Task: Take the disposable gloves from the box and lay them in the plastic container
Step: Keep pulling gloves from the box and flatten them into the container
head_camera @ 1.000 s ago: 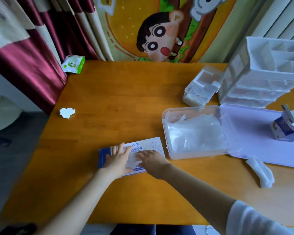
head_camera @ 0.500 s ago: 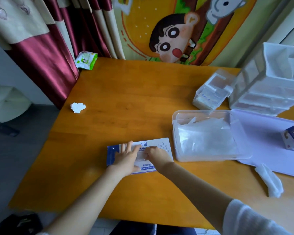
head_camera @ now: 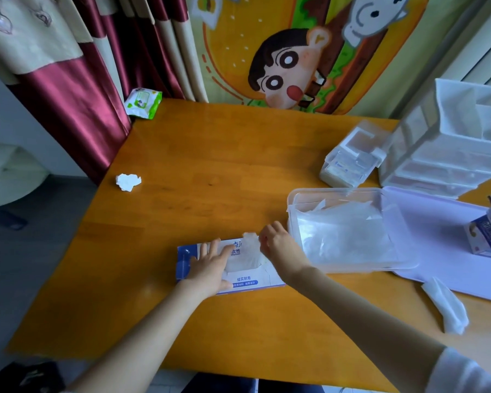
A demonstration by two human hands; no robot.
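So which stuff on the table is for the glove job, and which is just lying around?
For the job: the box under the left hand; the glove the right hand pinches; the container with a pile of gloves inside.

Just lying about: wipes pack; crumpled tissue; folded tissue; carton; drawer unit; small clear case.

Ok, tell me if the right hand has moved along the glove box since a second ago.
Yes. The right hand has shifted from the middle of the blue-and-white cardboard box towards its right end, nearer the clear plastic container, pinching a translucent glove.
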